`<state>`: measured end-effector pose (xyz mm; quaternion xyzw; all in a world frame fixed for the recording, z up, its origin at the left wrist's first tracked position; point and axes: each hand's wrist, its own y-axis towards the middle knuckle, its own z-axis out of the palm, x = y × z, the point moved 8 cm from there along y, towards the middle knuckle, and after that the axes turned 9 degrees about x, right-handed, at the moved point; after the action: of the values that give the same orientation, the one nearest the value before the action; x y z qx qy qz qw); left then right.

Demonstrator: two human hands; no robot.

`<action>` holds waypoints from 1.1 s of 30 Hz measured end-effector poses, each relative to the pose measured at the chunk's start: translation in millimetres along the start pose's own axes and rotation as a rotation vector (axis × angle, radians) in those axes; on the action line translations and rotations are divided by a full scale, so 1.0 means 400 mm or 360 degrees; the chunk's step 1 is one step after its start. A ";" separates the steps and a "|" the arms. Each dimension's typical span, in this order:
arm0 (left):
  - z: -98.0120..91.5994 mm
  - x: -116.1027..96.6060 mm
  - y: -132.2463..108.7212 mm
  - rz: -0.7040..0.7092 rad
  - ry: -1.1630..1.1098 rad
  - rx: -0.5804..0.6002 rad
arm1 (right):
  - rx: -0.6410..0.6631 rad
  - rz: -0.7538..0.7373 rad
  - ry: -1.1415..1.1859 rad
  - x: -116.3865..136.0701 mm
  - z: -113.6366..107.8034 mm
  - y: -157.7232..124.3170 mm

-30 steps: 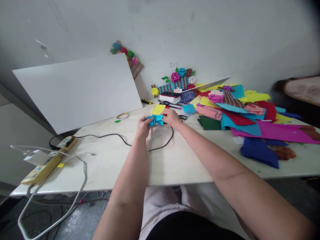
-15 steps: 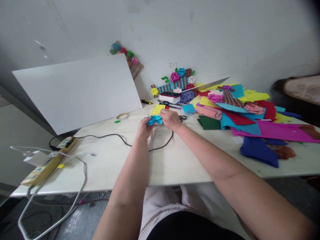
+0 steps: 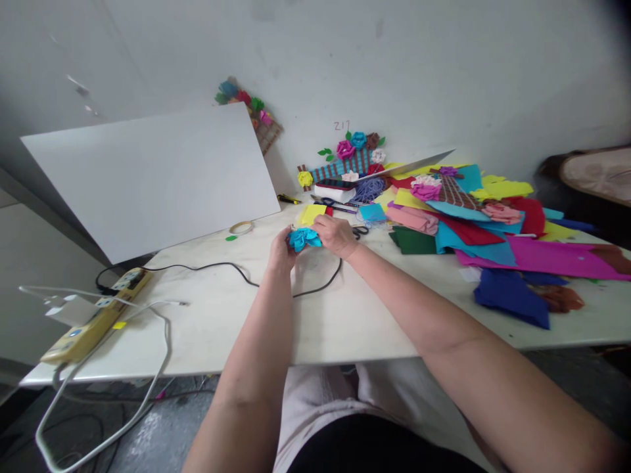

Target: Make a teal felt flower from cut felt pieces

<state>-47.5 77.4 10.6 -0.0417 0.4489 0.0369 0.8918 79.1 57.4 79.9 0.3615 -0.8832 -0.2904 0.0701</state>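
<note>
A bright blue paper flower [image 3: 304, 239] is held up between my two hands above the table. My left hand [image 3: 282, 247] grips it from the left, fingers closed around its side and underneath. On the other side, my right hand [image 3: 335, 235] pinches the flower's right edge with thumb and fingers; the fingertips are partly hidden. Just behind the hands lie yellow paper squares [image 3: 312, 214] and a small blue square [image 3: 372, 213]. Black scissor handles [image 3: 361, 231] show beside my right hand. A black cable [image 3: 320, 288] runs across the table below the flower.
To the right is a heap of coloured crepe paper [image 3: 473, 223]. A white board [image 3: 152, 184] leans on the wall at the left, above a power strip [image 3: 101, 315] with white cables. Tape [image 3: 241, 228], a cutter [image 3: 288, 199] and a flower-decorated piece [image 3: 342, 165] sit further back.
The blue flower has been tilted in my hands, so more of its petals face me. Both hands stay in nearly the same place.
</note>
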 end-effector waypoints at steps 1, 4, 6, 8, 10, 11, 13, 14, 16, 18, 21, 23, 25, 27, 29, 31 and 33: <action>-0.003 -0.002 0.003 0.0009 0.0029 -0.0007 | 0.0013 0.0019 0.0037 -0.004 0.002 0.001; -0.013 -0.010 0.013 0.0070 0.0150 0.0009 | 0.0057 0.0142 0.0204 -0.029 0.011 0.004; -0.015 -0.021 0.017 0.0156 0.0254 0.0050 | 0.0072 0.0234 0.0352 -0.051 0.016 0.006; -0.011 -0.033 0.018 0.0259 0.0351 0.0122 | 0.0089 0.0289 0.0505 -0.072 0.021 0.008; -0.003 -0.039 0.016 0.0319 0.0445 0.0196 | 0.0144 0.0296 0.0636 -0.088 0.030 0.012; 0.000 -0.040 0.014 0.0327 0.0488 0.0223 | 0.0179 0.0298 0.0691 -0.095 0.037 0.013; 0.005 -0.040 0.012 0.0321 0.0557 0.0256 | 0.0234 0.0325 0.0795 -0.111 0.050 0.014; 0.007 -0.040 0.011 0.0318 0.0581 0.0262 | 0.0246 0.0351 0.0846 -0.118 0.057 0.013; 0.011 -0.039 0.008 0.0310 0.0603 0.0271 | 0.0238 0.0405 0.0934 -0.131 0.065 0.012; 0.016 -0.037 0.007 0.0308 0.0579 0.0288 | 0.0206 0.0441 0.0974 -0.135 0.066 0.011; 0.021 -0.033 0.009 0.0312 0.0434 0.0324 | 0.0144 0.0438 0.0936 -0.126 0.050 0.013; 0.021 -0.031 0.011 0.0318 0.0320 0.0331 | 0.0122 0.0408 0.0864 -0.114 0.038 0.014; 0.022 -0.027 0.010 0.0298 0.0255 0.0353 | 0.0114 0.0388 0.0769 -0.103 0.029 0.015; 0.028 -0.018 0.006 0.0232 0.0261 0.0411 | 0.0099 0.0396 0.0667 -0.099 0.025 0.014; 0.034 -0.008 0.003 0.0155 0.0303 0.0475 | 0.0073 0.0399 0.0581 -0.095 0.023 0.012; 0.036 -0.005 0.003 0.0131 0.0321 0.0503 | 0.0052 0.0380 0.0512 -0.088 0.020 0.011; 0.032 -0.004 0.007 0.0132 0.0304 0.0491 | 0.0045 0.0355 0.0444 -0.077 0.015 0.009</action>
<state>-38.5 81.7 19.5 0.1107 0.5334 0.0003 0.8386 97.4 83.3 79.8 0.2991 -0.9036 -0.2154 0.2185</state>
